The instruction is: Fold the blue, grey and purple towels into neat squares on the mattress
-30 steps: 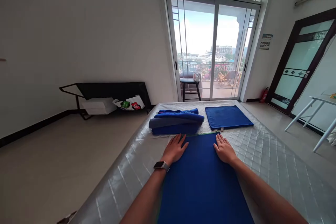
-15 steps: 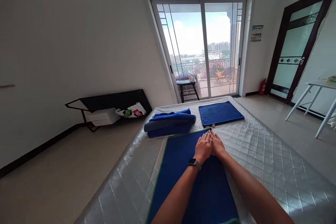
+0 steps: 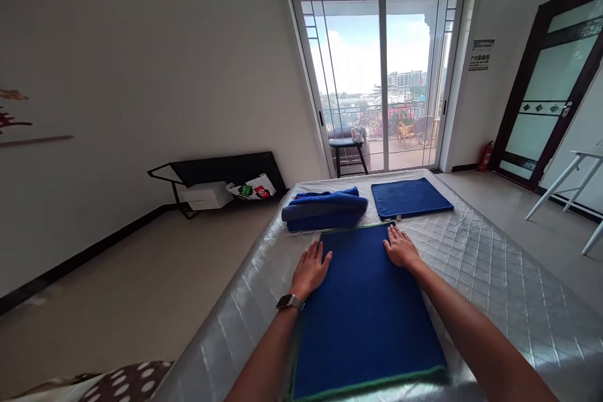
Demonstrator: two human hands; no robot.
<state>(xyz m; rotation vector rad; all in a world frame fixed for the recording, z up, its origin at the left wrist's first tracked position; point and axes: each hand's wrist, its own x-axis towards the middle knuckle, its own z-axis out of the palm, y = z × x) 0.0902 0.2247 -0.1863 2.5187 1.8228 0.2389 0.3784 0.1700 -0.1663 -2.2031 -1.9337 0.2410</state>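
A blue cloth with green edging (image 3: 367, 314) lies flat on the silvery quilted mattress (image 3: 485, 270). My left hand (image 3: 309, 269), with a watch at the wrist, rests along the cloth's left edge, fingers stretched out. On the upper right corner of the same cloth lies my right hand (image 3: 400, 246), palm down with its fingers extended. Neither hand grips anything. Beyond them sit a stack of folded blue cloths (image 3: 325, 208) on the left and a flat, folded blue cloth (image 3: 411, 198) on the right.
Left of the mattress, a black folding frame (image 3: 226, 176) stands by the wall with a white box (image 3: 207, 196) and a printed bag (image 3: 252, 188). Sliding glass doors (image 3: 381, 81) are ahead. A white-legged table (image 3: 560, 185) and a fire extinguisher (image 3: 485, 157) are to the right.
My hands, together at the cloth's upper right before, have parted. The left one has moved to the cloth's left edge; the right stays near the upper right corner. The view has swung left.
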